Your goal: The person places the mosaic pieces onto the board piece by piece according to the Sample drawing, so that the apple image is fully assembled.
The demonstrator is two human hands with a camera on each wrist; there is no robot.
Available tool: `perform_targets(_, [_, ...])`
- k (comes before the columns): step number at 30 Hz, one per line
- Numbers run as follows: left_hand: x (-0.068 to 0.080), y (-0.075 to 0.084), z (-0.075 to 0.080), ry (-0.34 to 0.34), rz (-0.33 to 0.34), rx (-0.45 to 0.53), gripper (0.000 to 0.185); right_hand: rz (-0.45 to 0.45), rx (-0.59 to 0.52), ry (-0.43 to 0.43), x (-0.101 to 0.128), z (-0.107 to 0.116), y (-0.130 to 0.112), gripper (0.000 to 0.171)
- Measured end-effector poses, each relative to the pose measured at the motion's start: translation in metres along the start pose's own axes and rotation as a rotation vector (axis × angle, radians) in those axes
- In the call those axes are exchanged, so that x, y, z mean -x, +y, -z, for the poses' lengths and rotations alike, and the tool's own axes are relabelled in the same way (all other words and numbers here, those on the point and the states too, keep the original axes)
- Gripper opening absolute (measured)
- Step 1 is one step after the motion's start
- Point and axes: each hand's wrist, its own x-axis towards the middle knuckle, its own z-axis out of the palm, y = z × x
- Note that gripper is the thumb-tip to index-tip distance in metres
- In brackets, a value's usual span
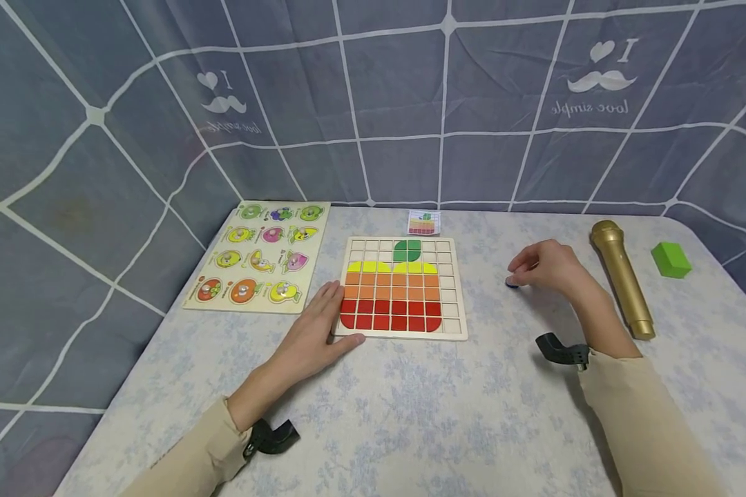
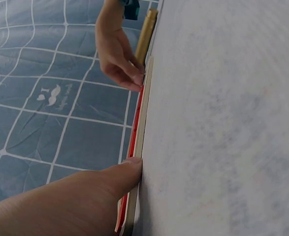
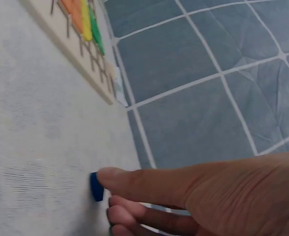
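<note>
A square wooden grid board [image 1: 454, 297] lies mid-table, its cells partly filled with red, orange, yellow and green tiles forming a fruit picture. My left hand [image 1: 313, 330] rests at the board's lower left corner, fingers straight along the left side and thumb at the front edge. To the right of the board, my right hand [image 1: 550, 268] pinches a small dark blue tile [image 3: 96, 187] between thumb and fingers, close over the tablecloth. In the left wrist view the left thumb [image 2: 127, 172] touches the board's edge.
A small picture card [image 1: 424, 222] lies behind the board. On the left is a fruit puzzle board [image 1: 257, 259]. A gold microphone [image 1: 623, 279] and a green cube [image 1: 671, 259] lie at the right. A blue checked curtain [image 1: 398, 103] hangs behind the table.
</note>
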Motion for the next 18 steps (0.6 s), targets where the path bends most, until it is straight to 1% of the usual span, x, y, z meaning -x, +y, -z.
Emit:
perform_targets(3, [0.0002, 0.001, 0.0001, -0.001, -0.001, -0.001, 0.099, 0.011, -0.009, -0.03, -0.0019, -0.0026, 0.0014, 0.02])
perform_targets(6, [0.0005, 0.0014, 0.0006, -0.002, 0.001, -0.004, 0.099, 0.018, -0.013, -0.041, -0.003, -0.0046, 0.0003, 0.015])
perform_targets(13, [-0.0003, 0.0011, 0.0004, -0.007, 0.002, -0.007, 0.099, 0.008, -0.029, -0.045, -0.0028, -0.0047, -0.0004, 0.022])
perform_targets(18, [0.0001, 0.0008, 0.0004, -0.003, 0.001, -0.006, 0.098, 0.016, -0.051, -0.056, -0.0051, -0.0083, -0.0003, 0.019])
